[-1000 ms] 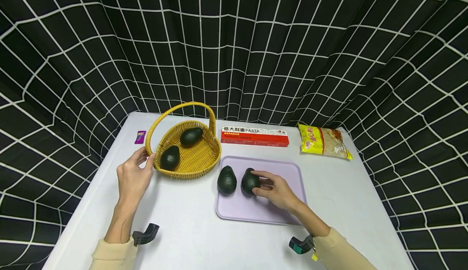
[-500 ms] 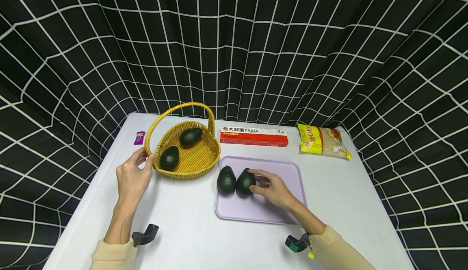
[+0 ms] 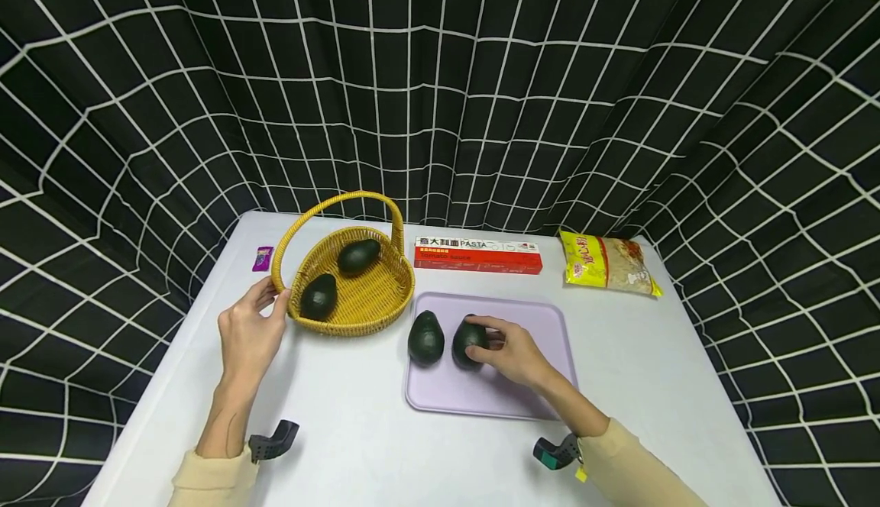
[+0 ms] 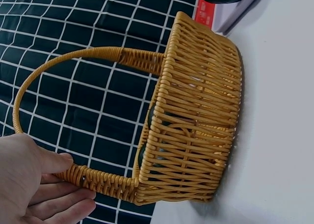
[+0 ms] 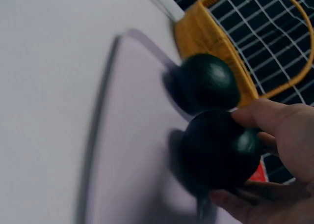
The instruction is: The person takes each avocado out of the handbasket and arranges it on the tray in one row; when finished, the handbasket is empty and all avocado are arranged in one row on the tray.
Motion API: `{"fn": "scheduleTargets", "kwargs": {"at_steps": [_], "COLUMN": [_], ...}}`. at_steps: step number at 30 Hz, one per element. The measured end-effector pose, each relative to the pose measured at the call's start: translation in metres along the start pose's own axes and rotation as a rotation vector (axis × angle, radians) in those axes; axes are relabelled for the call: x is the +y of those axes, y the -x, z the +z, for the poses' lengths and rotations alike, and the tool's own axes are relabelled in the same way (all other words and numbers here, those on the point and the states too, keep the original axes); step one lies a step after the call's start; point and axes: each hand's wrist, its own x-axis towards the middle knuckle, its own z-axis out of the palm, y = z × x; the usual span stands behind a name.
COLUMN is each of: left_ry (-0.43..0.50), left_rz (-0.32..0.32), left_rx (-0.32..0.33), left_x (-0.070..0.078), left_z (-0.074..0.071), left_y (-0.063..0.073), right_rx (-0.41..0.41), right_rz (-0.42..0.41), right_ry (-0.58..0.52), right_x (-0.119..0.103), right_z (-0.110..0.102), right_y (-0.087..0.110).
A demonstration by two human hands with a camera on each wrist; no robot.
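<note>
My left hand (image 3: 253,331) pinches the lower left end of the arched handle of a yellow wicker basket (image 3: 364,316), thumb on one side and fingers on the other. Two dark green avocados, one nearer the front (image 3: 319,298) and one behind it (image 3: 359,256), lie inside. On a pale purple tray (image 3: 509,400), my right hand (image 3: 516,350) grips an avocado (image 3: 467,343) from its right side between thumb and fingers. Just left of that one, with a narrow gap, sits another avocado (image 3: 425,339) with its thin end pointing away. In the left wrist view, the basket's woven side (image 4: 196,111) hides most of its contents.
Behind the tray lies a red and white pasta box (image 3: 477,256). A yellow food packet (image 3: 608,264) rests at the back right, and a small purple wrapped packet (image 3: 263,258) left of the basket. A black curtain with white grid lines (image 3: 440,110) surrounds the white table (image 3: 357,431).
My right hand first shifted the held avocado left until it met its neighbour, then back right, leaving a small gap again. The left hand and basket have stayed in place.
</note>
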Motion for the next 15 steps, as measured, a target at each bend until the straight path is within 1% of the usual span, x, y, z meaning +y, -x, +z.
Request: {"fn": "scheduleTargets", "kwargs": {"at_steps": [5, 7, 11, 15], "left_ry": [-0.001, 0.0, 0.001, 0.003], "left_rz": [0.0, 0.004, 0.018, 0.019], "left_rx": [0.009, 0.01, 0.004, 0.007], "left_x": [-0.0002, 0.0001, 0.0013, 0.0016], "left_z": [-0.0006, -0.0008, -0.0006, -0.0003], "left_y": [-0.0006, -0.0008, -0.0005, 0.0002], "right_rx": [-0.013, -0.021, -0.008, 0.002], "right_rz": [0.024, 0.03, 0.035, 0.021], "right_ry": [0.029, 0.029, 0.023, 0.018], "right_x": [-0.0006, -0.0007, 0.0002, 0.0012], "right_z": [-0.0066, -0.0059, -0.0033, -0.0017], "right_y": [-0.0005, -0.0009, -0.0007, -0.0002]}}
